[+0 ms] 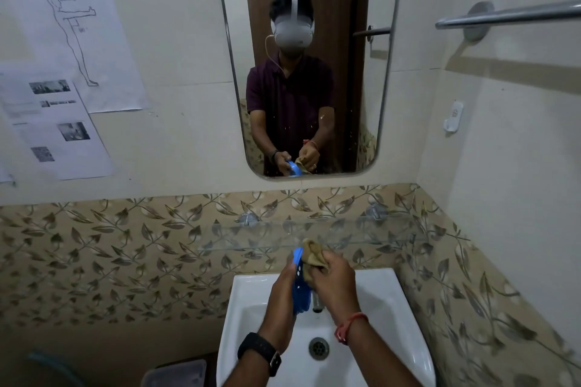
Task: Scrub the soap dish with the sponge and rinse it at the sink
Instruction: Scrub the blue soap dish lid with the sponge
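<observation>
Over the white sink (393,324), my left hand (284,291) holds a blue soap dish (298,284) upright on its edge. A tan, crumpled sponge (314,253) is pressed against the dish's upper face, gripped by my right hand (334,280). Both hands are above the basin, just in front of the chrome tap (317,302), which is mostly hidden behind them. No water stream is visible. The drain (318,348) lies below the hands.
A glass shelf (251,236) runs along the leaf-patterned tiles just behind the hands. A mirror (309,60) hangs above it. A chrome towel bar (509,14) is at upper right. Papers (63,72) are taped on the left wall. A grey box (174,374) sits beside the sink.
</observation>
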`<state>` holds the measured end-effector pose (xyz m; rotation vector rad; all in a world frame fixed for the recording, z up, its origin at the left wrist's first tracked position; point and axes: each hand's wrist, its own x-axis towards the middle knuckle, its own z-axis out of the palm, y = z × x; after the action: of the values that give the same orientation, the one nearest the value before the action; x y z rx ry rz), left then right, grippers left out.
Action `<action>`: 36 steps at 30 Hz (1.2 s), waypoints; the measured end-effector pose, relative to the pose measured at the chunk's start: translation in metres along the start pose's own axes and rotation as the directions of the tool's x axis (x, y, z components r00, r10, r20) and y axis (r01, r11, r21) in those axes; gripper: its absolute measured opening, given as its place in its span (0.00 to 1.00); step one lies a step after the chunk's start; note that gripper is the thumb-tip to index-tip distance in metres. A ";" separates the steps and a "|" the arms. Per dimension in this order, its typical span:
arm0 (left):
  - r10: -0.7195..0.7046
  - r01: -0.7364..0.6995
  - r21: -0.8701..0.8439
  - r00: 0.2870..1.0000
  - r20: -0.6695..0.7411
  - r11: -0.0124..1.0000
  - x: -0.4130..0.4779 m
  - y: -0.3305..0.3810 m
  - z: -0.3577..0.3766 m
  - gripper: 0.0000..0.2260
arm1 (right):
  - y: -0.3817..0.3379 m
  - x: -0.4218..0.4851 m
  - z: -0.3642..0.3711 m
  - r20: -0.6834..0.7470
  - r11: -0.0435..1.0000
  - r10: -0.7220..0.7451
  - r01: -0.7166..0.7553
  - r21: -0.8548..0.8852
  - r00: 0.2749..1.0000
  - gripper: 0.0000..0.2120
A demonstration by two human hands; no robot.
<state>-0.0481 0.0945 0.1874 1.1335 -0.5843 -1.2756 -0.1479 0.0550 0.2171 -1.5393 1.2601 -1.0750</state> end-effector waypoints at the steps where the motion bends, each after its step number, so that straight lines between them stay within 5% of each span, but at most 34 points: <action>1: 0.010 -0.010 -0.025 1.000 -0.002 1.000 -0.001 0.002 0.002 0.17 | -0.002 -0.003 0.002 0.017 1.000 -0.031 0.031 -0.002 0.999 0.09; 7: 0.024 -0.024 0.029 0.999 -0.026 0.999 0.001 0.002 -0.007 0.17 | 0.013 -0.027 0.001 0.162 0.978 -0.125 0.149 -0.147 0.979 0.09; 10: 0.018 -0.018 0.013 1.000 -0.001 1.000 -0.003 -0.003 -0.001 0.19 | 0.015 -0.020 -0.001 0.039 0.971 -0.014 0.022 -0.237 0.999 0.17; 14: 0.021 -0.021 0.030 1.000 -0.006 0.999 -0.004 -0.008 0.006 0.19 | -0.001 -0.008 -0.004 -0.148 0.997 -0.020 0.009 -0.072 0.989 0.11; 17: 0.022 -0.022 -0.002 1.000 0.004 1.000 0.000 -0.001 -0.003 0.20 | -0.005 -0.011 -0.011 0.139 0.991 -0.122 0.128 -0.038 0.983 0.19; 20: 0.022 -0.021 -0.039 1.000 0.017 0.999 0.001 0.006 -0.011 0.21 | -0.001 -0.021 -0.015 0.377 0.976 -0.127 0.183 -0.117 0.917 0.15; 23: 0.010 -0.008 -0.043 0.999 0.037 0.999 -0.006 0.001 -0.006 0.23 | 0.002 -0.013 -0.015 0.151 0.965 -0.071 0.107 -0.241 0.986 0.17; 25: 0.001 0.001 -0.042 0.998 0.055 0.999 -0.010 -0.004 0.000 0.23 | -0.003 -0.006 -0.014 -0.060 0.985 -0.032 0.022 -0.169 0.998 0.18; 27: -0.019 0.023 -0.060 0.998 0.055 0.998 -0.011 -0.005 0.004 0.23 | -0.008 -0.003 -0.011 -0.122 0.997 -0.040 0.032 -0.065 0.992 0.11; 33: 0.017 -0.015 -0.049 0.999 0.051 0.999 -0.005 0.015 -0.010 0.23 | -0.005 -0.019 -0.019 0.388 0.961 -0.195 0.255 -0.109 0.901 0.15; 36: 0.027 -0.025 -0.029 0.997 0.070 0.999 -0.008 0.014 -0.010 0.24 | -0.008 -0.011 -0.024 0.265 0.945 -0.209 0.264 -0.191 0.941 0.14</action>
<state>-0.0353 0.1037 0.1984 1.0578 -0.6291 -1.3014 -0.1708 0.0646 0.2300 -1.9723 1.0726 -0.8797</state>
